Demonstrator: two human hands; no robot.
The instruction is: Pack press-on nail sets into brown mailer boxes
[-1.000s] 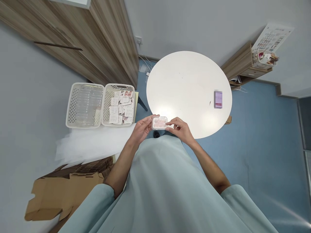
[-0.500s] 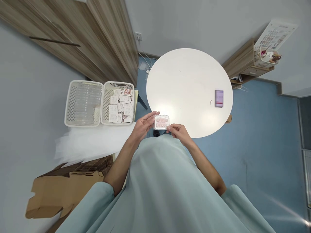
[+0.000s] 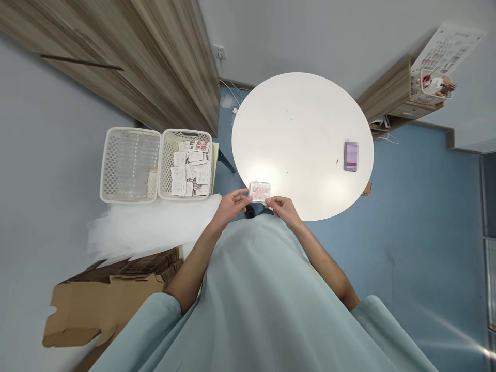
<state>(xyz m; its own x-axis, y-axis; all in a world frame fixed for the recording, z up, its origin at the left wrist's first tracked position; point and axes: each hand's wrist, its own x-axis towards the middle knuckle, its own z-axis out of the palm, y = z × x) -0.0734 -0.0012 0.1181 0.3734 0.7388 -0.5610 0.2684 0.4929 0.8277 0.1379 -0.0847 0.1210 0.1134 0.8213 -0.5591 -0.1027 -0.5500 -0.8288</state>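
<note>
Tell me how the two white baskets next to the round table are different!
The left white lattice basket holds a neat stack of clear, see-through plastic pieces, while the right white lattice basket holds a loose jumble of small white cards with pink and red prints. The left basket's contents lie flat and orderly; the right basket's cards overlap at many angles. Both baskets share the same white lattice walls and similar size, and they sit side by side, touching.

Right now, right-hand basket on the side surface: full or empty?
Partly full. The right basket holds a loose pile of small cards, with mesh wall showing above the pile.
</note>
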